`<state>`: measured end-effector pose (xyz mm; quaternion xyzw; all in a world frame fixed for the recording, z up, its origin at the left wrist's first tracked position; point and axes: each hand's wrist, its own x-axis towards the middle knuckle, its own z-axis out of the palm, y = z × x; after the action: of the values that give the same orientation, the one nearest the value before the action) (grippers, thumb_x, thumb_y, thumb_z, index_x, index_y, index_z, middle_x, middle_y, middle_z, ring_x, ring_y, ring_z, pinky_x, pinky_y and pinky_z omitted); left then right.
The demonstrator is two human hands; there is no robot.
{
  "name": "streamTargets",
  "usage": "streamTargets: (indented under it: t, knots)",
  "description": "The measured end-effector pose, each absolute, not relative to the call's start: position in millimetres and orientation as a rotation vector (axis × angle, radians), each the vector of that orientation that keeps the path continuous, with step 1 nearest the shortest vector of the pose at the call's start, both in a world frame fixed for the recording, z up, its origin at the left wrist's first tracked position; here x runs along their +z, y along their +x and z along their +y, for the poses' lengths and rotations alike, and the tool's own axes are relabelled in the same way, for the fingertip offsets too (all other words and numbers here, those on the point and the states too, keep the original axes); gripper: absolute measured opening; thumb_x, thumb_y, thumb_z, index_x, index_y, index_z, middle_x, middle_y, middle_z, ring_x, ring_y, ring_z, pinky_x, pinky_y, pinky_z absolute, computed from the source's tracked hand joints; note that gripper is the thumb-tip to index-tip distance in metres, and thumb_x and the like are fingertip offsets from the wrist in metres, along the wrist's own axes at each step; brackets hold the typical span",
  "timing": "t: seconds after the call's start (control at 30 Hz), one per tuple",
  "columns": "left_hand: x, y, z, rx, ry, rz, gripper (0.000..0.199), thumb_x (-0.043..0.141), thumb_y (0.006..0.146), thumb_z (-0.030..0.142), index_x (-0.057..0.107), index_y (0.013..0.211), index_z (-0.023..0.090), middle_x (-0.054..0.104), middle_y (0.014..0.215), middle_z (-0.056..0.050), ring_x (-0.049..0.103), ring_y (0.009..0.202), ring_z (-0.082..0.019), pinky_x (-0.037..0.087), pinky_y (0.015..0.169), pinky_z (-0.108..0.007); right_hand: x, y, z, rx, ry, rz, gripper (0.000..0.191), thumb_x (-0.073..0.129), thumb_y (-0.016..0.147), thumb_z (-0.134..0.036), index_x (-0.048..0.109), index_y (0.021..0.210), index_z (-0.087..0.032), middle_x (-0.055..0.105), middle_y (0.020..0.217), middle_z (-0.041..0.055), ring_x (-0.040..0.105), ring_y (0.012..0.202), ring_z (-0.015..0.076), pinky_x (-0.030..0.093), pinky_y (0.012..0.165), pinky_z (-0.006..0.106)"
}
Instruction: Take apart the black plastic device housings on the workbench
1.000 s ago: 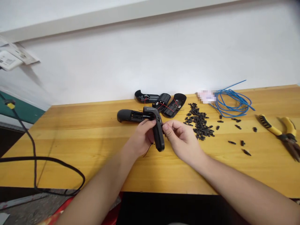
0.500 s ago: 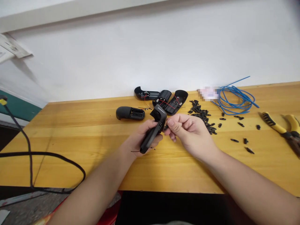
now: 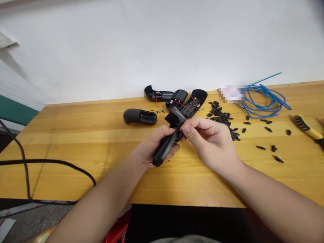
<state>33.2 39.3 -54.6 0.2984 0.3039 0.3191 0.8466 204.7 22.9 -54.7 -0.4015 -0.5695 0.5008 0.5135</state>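
A curved black plastic housing point(image 3: 164, 148) is held tilted above the wooden table by my left hand point(image 3: 158, 140), whose fingers wrap round it. My right hand point(image 3: 206, 138) is closed in a pinch against the housing's upper right edge, on a small black piece point(image 3: 180, 135) that is mostly hidden by the fingers. A thin dark wire point(image 3: 146, 163) sticks out at the housing's lower end. Behind it lie several similar open housings, among them one with red wires point(image 3: 193, 103) and one with an open compartment point(image 3: 148, 117).
Many small black parts point(image 3: 220, 116) are heaped and scattered on the wooden table point(image 3: 88, 135). Coiled blue cable point(image 3: 265, 101) lies at the back right, with yellow-handled pliers point(image 3: 307, 130) at the right edge. A black cable point(image 3: 50, 162) crosses the left side.
My right hand has brought the small black piece from just beside the housing up against its edge. The camera view has shifted slightly.
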Motion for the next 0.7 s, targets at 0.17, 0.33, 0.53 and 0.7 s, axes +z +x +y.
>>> streamTargets:
  t: [0.17,0.33,0.53,0.7]
  knots:
    - [-57,35,38,0.677,0.682,0.728,0.029,0.073,0.075,0.041,0.056,0.083,0.019,0.048,0.06,0.006,0.036,0.037,-0.004,0.023,0.033,-0.018,-60,206,23,1.229,-0.952,-1.368,0.027,0.075,0.094,-0.045,0.073,0.085,-0.02,0.067,0.077,0.0021,0.059,0.072,0.0156,0.048,0.067,0.03]
    - [-59,33,38,0.751,0.749,0.813,0.03,0.075,0.074,0.04,0.058,0.087,0.018,0.059,0.069,0.003,0.042,0.043,-0.004,0.03,0.039,-0.02,-63,207,24,1.181,-0.971,-1.422,0.026,0.074,0.095,-0.044,0.072,0.087,-0.02,0.07,0.08,0.0036,0.062,0.075,0.0169,0.051,0.072,0.032]
    - [-58,27,37,0.768,0.834,0.905,0.027,0.075,0.076,0.038,0.061,0.089,0.019,0.061,0.07,0.003,0.046,0.05,-0.007,0.033,0.047,-0.02,-64,207,25,1.165,-0.944,-1.461,0.022,0.077,0.093,-0.039,0.072,0.085,-0.019,0.071,0.08,0.004,0.063,0.075,0.0168,0.051,0.072,0.032]
    - [-55,27,35,0.782,0.865,0.843,0.023,0.071,0.076,0.032,0.063,0.091,0.017,0.063,0.073,0.002,0.048,0.054,-0.008,0.036,0.051,-0.021,-68,206,27,1.147,-0.904,-1.444,0.023,0.082,0.089,-0.038,0.067,0.084,-0.021,0.065,0.08,0.0016,0.06,0.074,0.0157,0.05,0.071,0.032]
